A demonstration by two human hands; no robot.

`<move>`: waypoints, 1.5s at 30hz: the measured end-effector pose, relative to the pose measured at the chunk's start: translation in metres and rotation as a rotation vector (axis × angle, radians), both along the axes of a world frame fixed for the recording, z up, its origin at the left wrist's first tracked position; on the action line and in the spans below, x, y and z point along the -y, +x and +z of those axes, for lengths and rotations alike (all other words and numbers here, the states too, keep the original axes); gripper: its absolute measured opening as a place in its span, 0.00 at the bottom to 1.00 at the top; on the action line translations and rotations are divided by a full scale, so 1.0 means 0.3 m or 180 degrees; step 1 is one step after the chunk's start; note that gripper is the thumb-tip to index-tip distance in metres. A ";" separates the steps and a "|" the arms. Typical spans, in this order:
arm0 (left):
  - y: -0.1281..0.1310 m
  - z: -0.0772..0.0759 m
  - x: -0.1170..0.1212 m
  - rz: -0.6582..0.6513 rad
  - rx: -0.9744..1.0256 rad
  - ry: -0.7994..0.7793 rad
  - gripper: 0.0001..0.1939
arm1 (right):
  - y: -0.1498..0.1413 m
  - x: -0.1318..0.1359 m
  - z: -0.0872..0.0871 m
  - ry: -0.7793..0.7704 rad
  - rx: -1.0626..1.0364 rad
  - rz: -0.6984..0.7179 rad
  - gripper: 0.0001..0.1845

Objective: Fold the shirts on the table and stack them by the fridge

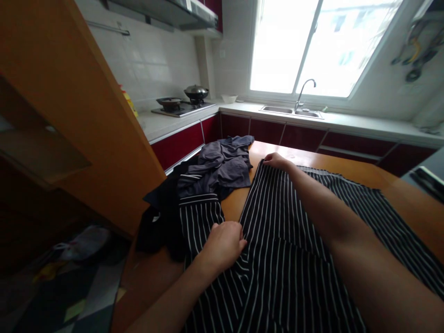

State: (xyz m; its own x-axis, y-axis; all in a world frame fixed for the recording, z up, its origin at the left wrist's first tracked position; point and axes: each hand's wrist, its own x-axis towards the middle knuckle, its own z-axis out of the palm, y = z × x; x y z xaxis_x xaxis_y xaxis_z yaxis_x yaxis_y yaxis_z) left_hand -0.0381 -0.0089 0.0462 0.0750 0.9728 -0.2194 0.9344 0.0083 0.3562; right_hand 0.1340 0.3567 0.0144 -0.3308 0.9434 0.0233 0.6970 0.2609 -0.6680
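A black shirt with white stripes lies spread across the wooden table in front of me. Its left part, which looks like a sleeve, ends in a banded edge near the pile. My left hand is closed on the cloth where this part meets the body of the shirt. Farther off, my right hand pinches the far corner of the shirt. My right forearm crosses over the striped cloth and hides some of it. Just left of the shirt lies a pile of dark grey and black clothes.
The wooden table has a brown wooden panel to its left. Beyond are a counter with a stove, a pan, a lidded wok and a sink under the window. A dark object is at the right edge.
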 end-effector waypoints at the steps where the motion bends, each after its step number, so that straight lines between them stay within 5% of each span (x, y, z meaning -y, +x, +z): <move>1: -0.003 0.001 0.001 -0.0010 0.0037 0.0023 0.06 | 0.004 0.000 0.001 0.0005 -0.0117 0.0018 0.06; 5: -0.019 0.002 0.002 0.0015 0.0327 0.0001 0.06 | 0.021 0.005 0.001 -0.0016 -0.0589 0.0054 0.13; 11: -0.047 0.004 -0.008 -0.0002 0.0877 -0.0162 0.07 | 0.046 0.019 0.012 -0.0171 -0.1045 0.0206 0.05; 18: -0.056 0.058 0.000 -0.0182 0.1674 -0.0452 0.09 | 0.107 -0.007 0.041 -0.0962 -0.1461 0.0592 0.13; 29: -0.051 0.065 -0.022 -0.0177 0.2354 -0.0446 0.08 | 0.145 0.016 0.077 -0.0770 -0.1329 0.0658 0.14; 33: -0.043 0.050 -0.023 0.0089 0.2761 -0.0395 0.08 | 0.112 0.024 0.070 -0.0492 -0.1315 0.0369 0.15; 39: -0.043 0.013 -0.018 0.0292 0.2744 -0.1000 0.32 | 0.047 0.009 0.007 0.0007 -0.1205 0.0013 0.14; 45: -0.062 -0.012 -0.013 0.0170 0.1995 -0.0632 0.43 | -0.031 0.011 -0.079 0.0310 -0.1024 -0.0069 0.13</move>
State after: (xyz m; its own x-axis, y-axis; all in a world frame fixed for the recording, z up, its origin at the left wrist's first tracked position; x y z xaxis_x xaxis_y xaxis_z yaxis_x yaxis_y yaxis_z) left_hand -0.0567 -0.0051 0.0425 0.1997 0.9242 -0.3255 0.5471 0.1705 0.8195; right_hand 0.1248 0.3534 -0.0094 -0.2719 0.9383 0.2137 0.4605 0.3219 -0.8272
